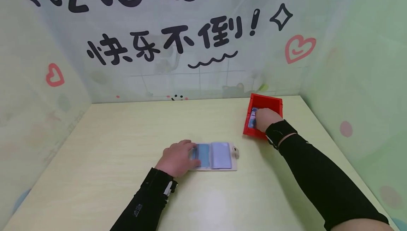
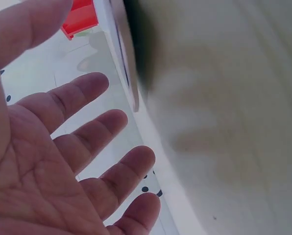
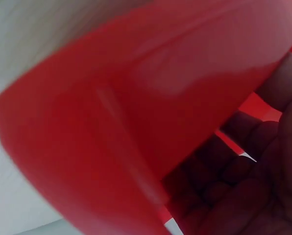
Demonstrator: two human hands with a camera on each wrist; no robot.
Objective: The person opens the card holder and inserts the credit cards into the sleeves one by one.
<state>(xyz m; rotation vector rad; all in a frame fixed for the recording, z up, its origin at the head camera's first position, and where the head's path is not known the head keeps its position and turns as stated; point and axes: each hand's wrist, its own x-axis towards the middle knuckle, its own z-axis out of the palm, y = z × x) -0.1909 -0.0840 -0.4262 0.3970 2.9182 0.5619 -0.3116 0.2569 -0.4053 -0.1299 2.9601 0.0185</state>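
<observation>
A small card holder (image 1: 234,157) lies unfolded on the table, with a blue pocket on its left side, a lavender one on its right and a tab at its right edge. My left hand (image 1: 178,158) is at its left end, fingers over the blue pocket. In the left wrist view the fingers (image 2: 94,88) are spread and loosely extended. My right hand (image 1: 266,119) reaches into a red box (image 1: 266,100), beside blue-and-purple cards (image 1: 252,118) lying inside it. The box wall hides part of that hand in the right wrist view, so I cannot tell whether it grips a card.
The pale wooden table (image 1: 121,132) meets a printed cloth backdrop (image 1: 152,82) at its far edge. Cloth walls rise at the left and right sides. The red box stands near the back right corner of the table.
</observation>
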